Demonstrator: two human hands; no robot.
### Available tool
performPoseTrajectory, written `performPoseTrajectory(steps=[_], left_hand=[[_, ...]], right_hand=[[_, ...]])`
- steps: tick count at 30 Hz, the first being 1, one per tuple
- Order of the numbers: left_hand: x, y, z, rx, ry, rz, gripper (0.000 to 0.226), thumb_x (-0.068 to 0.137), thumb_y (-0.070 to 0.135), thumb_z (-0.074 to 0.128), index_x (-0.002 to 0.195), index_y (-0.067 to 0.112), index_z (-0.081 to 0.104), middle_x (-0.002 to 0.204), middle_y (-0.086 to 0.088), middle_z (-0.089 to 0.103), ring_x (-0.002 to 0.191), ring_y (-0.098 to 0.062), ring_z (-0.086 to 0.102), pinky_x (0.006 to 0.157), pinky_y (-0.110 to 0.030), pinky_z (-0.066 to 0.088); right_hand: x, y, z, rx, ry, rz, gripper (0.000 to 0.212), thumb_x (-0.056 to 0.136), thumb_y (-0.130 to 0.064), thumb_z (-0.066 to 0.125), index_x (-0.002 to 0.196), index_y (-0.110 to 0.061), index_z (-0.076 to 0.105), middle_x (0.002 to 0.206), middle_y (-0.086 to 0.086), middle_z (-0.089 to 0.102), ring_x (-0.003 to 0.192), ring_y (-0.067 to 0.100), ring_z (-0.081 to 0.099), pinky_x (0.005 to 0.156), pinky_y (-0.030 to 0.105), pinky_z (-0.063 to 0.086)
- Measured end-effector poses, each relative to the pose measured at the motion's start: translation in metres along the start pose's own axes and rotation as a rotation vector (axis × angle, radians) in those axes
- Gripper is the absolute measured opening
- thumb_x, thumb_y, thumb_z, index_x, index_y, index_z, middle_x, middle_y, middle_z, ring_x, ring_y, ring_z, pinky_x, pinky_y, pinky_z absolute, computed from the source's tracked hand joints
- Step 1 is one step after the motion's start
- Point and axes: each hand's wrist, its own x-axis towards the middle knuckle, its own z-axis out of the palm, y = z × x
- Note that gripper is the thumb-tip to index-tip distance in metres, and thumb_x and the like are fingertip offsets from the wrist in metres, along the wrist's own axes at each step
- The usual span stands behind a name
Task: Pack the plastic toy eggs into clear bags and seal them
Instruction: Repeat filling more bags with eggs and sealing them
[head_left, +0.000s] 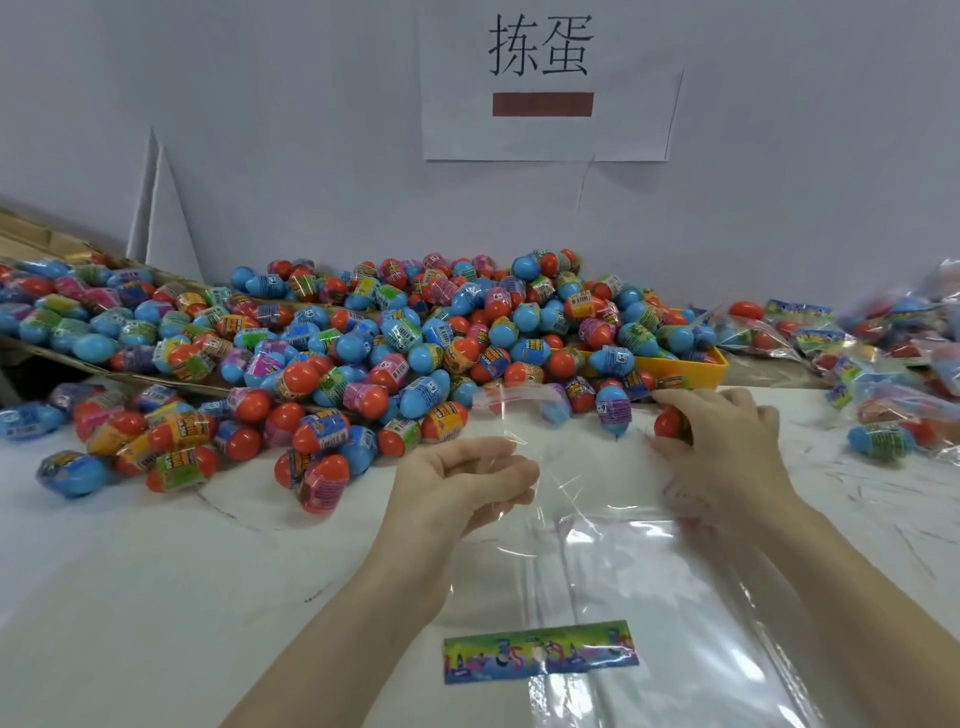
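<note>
Head view, right hand (727, 447) half-hiding red egg (670, 423); left hand (462, 483) seemingly pinching clear bag (587, 467)

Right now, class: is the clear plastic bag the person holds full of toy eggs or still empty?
Empty. The clear plastic bag shows only white table through it; the left hand holds its mouth while the right hand grips a red plastic egg outside.

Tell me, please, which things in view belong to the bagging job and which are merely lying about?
Part of the job:
- clear bag, held open by the left hand
- red egg, gripped by the right hand
- loose egg pile
- stack of empty bags
- packed bags on the right

Just lying about:
- paper sign on the wall
- yellow tray
- cardboard box
</note>
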Motion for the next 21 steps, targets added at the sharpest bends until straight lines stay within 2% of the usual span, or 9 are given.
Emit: performPoseTrajectory(steps=[2, 4, 5, 7, 9, 12, 14, 18, 21], left_hand=[[-0.001, 0.001, 0.001, 0.018, -0.030, 0.000, 0.028, 0.061, 0.000, 0.075, 0.087, 0.003, 0.066, 0.065, -0.001, 0.071, 0.054, -0.011, 0.065, 0.057, -0.015, 0.054], [-0.003, 0.001, 0.003, 0.040, -0.063, 0.010, 0.027, 0.061, 0.002, 0.075, 0.087, 0.004, 0.066, 0.065, 0.000, 0.071, 0.056, -0.012, 0.066, 0.058, -0.015, 0.054], [-0.004, 0.001, 0.004, 0.046, -0.076, 0.019, 0.029, 0.059, 0.004, 0.076, 0.086, 0.004, 0.067, 0.065, 0.000, 0.071, 0.057, -0.013, 0.067, 0.058, -0.015, 0.053], [-0.006, 0.001, 0.005, 0.052, -0.097, 0.033, 0.035, 0.052, 0.011, 0.076, 0.085, 0.005, 0.068, 0.065, -0.001, 0.071, 0.057, -0.014, 0.067, 0.057, -0.016, 0.053], [-0.007, 0.001, 0.006, 0.072, -0.111, 0.046, 0.037, 0.048, 0.016, 0.077, 0.083, 0.007, 0.069, 0.067, -0.002, 0.071, 0.058, -0.015, 0.068, 0.058, -0.016, 0.053], [-0.008, -0.001, 0.008, 0.117, -0.124, 0.081, 0.033, 0.049, 0.018, 0.078, 0.080, 0.010, 0.070, 0.066, -0.002, 0.071, 0.058, -0.013, 0.067, 0.059, -0.017, 0.054], [-0.010, -0.001, 0.010, 0.145, -0.135, 0.111, 0.022, 0.056, 0.012, 0.078, 0.076, 0.010, 0.070, 0.062, -0.002, 0.070, 0.055, -0.011, 0.066, 0.054, -0.016, 0.051], [-0.013, -0.001, 0.016, 0.198, -0.157, 0.190, 0.014, 0.065, -0.001, 0.075, 0.070, 0.011, 0.069, 0.057, 0.000, 0.068, 0.049, -0.008, 0.063, 0.049, -0.013, 0.047], [-0.014, 0.001, 0.017, 0.197, -0.170, 0.217, 0.019, 0.065, -0.006, 0.074, 0.072, 0.011, 0.070, 0.057, 0.000, 0.069, 0.049, -0.008, 0.063, 0.049, -0.013, 0.047]], right_hand=[[-0.001, -0.004, -0.012, 0.230, 0.184, 0.007, 0.046, 0.079, -0.028, 0.070, 0.122, -0.021, 0.054, 0.108, -0.001, 0.061, 0.111, 0.023, 0.043, 0.083, 0.031, 0.020], [-0.003, -0.013, -0.036, 0.699, 0.273, 0.033, 0.046, 0.071, -0.027, 0.075, 0.112, -0.020, 0.055, 0.094, -0.006, 0.061, 0.101, 0.019, 0.054, 0.086, 0.027, 0.034], [-0.006, -0.021, -0.050, 0.972, 0.258, 0.037, 0.045, 0.066, -0.029, 0.075, 0.105, -0.021, 0.053, 0.091, -0.007, 0.062, 0.094, 0.017, 0.060, 0.080, 0.022, 0.044], [-0.018, -0.036, -0.074, 1.415, 0.170, -0.024, 0.050, 0.054, -0.037, 0.073, 0.096, -0.023, 0.050, 0.083, -0.008, 0.066, 0.076, 0.011, 0.067, 0.061, 0.016, 0.052], [-0.030, -0.046, -0.089, 1.536, 0.071, -0.174, 0.047, 0.051, -0.041, 0.075, 0.090, -0.023, 0.055, 0.075, -0.007, 0.069, 0.063, 0.010, 0.067, 0.051, 0.018, 0.051], [-0.044, -0.059, -0.099, 1.493, -0.055, -0.413, 0.033, 0.056, -0.045, 0.078, 0.083, -0.027, 0.070, 0.076, -0.004, 0.070, 0.062, 0.010, 0.064, 0.052, 0.018, 0.050], [-0.048, -0.066, -0.098, 1.302, -0.107, -0.499, 0.029, 0.064, -0.041, 0.075, 0.089, -0.027, 0.073, 0.082, -0.004, 0.071, 0.071, 0.009, 0.066, 0.060, 0.016, 0.051], [-0.045, -0.072, -0.080, 0.561, 0.099, -0.599, 0.031, 0.072, -0.019, 0.073, 0.103, -0.017, 0.069, 0.092, 0.000, 0.061, 0.078, 0.012, 0.058, 0.070, 0.019, 0.049], [-0.042, -0.067, -0.077, 0.463, 0.093, -0.510, 0.045, 0.065, -0.011, 0.079, 0.108, -0.013, 0.064, 0.092, -0.002, 0.059, 0.080, 0.014, 0.055, 0.074, 0.021, 0.046]])
